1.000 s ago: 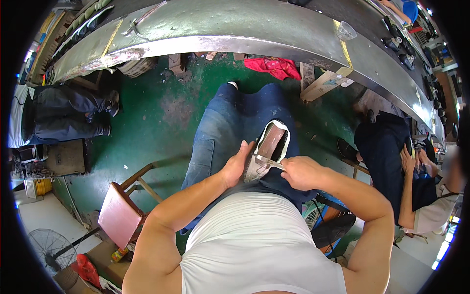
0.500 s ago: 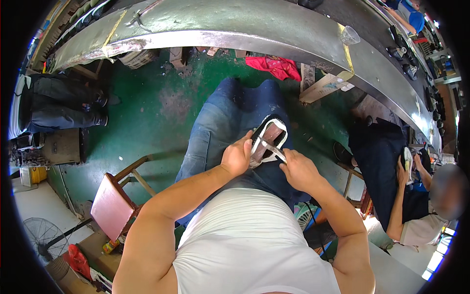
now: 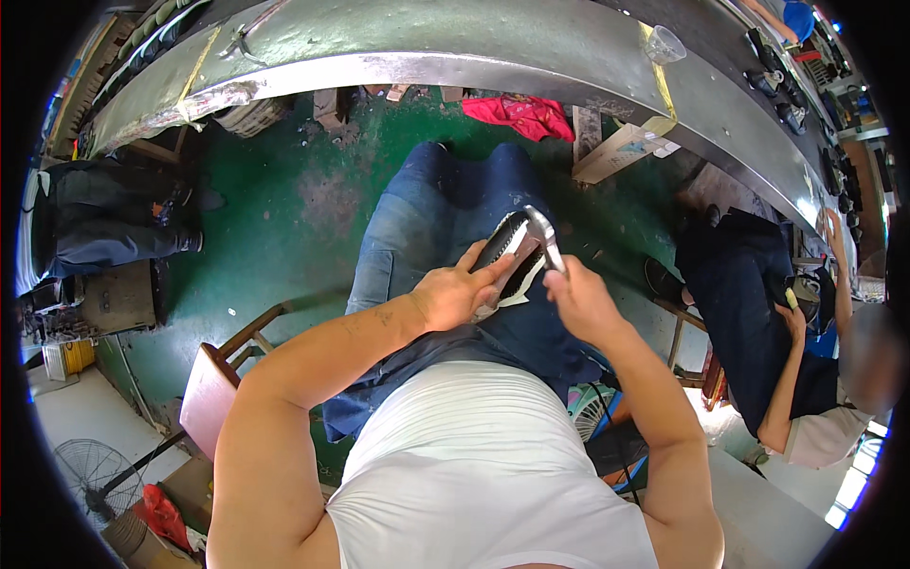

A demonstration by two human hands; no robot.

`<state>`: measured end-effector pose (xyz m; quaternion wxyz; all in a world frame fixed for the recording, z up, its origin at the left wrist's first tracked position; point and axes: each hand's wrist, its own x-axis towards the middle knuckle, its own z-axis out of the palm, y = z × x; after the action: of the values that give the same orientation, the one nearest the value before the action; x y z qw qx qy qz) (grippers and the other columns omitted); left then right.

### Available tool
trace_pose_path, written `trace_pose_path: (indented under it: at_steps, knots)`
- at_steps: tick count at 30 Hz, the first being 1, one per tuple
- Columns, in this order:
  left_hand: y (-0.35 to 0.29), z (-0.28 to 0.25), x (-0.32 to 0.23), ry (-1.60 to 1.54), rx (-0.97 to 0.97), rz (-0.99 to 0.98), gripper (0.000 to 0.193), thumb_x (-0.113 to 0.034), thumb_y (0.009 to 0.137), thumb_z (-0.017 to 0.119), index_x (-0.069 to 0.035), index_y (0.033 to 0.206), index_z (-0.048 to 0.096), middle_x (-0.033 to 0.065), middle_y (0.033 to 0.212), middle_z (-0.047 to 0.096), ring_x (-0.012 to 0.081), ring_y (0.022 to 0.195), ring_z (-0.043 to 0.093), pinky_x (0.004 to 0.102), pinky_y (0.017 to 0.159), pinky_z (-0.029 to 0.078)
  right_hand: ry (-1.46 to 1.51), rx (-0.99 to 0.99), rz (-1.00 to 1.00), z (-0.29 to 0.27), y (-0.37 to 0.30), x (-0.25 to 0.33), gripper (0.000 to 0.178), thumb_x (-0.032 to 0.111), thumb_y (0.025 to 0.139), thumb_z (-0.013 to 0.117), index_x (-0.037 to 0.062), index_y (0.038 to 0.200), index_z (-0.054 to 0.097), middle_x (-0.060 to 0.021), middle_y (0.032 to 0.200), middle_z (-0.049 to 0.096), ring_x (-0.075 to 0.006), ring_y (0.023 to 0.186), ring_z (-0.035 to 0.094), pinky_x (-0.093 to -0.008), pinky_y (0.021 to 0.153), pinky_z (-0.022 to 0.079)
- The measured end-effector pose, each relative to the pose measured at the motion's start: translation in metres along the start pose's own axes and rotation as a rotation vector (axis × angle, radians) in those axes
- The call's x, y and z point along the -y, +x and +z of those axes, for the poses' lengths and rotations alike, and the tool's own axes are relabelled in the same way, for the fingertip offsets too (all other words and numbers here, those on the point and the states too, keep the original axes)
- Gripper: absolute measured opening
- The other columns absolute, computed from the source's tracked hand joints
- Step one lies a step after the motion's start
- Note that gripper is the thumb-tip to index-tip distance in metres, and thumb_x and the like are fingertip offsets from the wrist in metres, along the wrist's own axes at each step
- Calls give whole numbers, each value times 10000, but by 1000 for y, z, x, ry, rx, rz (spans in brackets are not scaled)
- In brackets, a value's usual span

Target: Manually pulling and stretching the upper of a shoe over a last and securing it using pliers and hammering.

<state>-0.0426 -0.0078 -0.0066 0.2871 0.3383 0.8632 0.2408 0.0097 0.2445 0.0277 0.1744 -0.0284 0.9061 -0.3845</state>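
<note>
A black shoe upper with white edging point(image 3: 523, 276) rests on my lap, bottom up, with a brownish insole showing in its middle. My left hand point(image 3: 457, 292) grips its left side, fingers reaching over the edge onto the underside. In my right hand point(image 3: 580, 296) is a silver metal hand tool with a curved head point(image 3: 544, 231). The tool's head stands over the far right part of the shoe. Whether it touches the shoe I cannot tell. Its handle end is hidden in my fist.
A long metal-topped bench point(image 3: 398, 71) curves across the far side, with a clear plastic cup point(image 3: 665, 45) on it. Below lies a red cloth point(image 3: 521, 116). A wooden chair point(image 3: 210, 394) stands left; a co-worker point(image 3: 739, 303) sits right, another person's legs point(image 3: 118, 209) show left.
The tool has swung up from the shoe's middle to its far right edge, its head now pointing away from me. My left fingers have spread further across the underside.
</note>
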Motion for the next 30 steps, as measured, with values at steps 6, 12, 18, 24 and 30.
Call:
trace_pose_path:
  at_steps: [6,12,18,24,30]
  knots:
    - [-20,-5,-11,-93,71,-64,590,-349,1035,438,-270,1583,235,323,1585,180,501,1158,584,456,1039,471,-257,22,-34,18,12,-7,342,313,1013,510,-19,935,537,-274,822,652,-460,798,646,-535,728,506]
    - [-35,38,7,-645,-178,-295,724,-366,1009,523,38,1540,242,330,1406,494,419,1341,476,392,1122,374,134,67,-29,13,-8,17,372,334,1029,485,-23,943,540,-262,805,645,-458,778,637,-527,707,489]
    - [-32,37,18,-615,-168,-225,731,-326,995,576,30,1543,249,324,1382,523,387,1325,509,383,1104,390,-193,185,-94,33,-7,20,359,324,1027,485,-24,1025,572,-255,908,666,-463,832,649,-537,751,508]
    - [-32,31,23,-774,-60,-232,783,-281,971,624,8,1564,201,306,1416,501,359,1324,511,364,1122,372,-275,262,-53,37,-18,31,341,305,1014,510,-30,1027,572,-242,926,670,-431,854,658,-506,745,517]
    - [-35,24,14,-692,17,-175,942,-128,865,731,-64,1594,138,238,1428,496,292,1321,500,351,1126,370,-206,172,-152,39,-27,22,352,325,1023,495,-17,1020,574,-222,881,672,-425,815,655,-497,724,512]
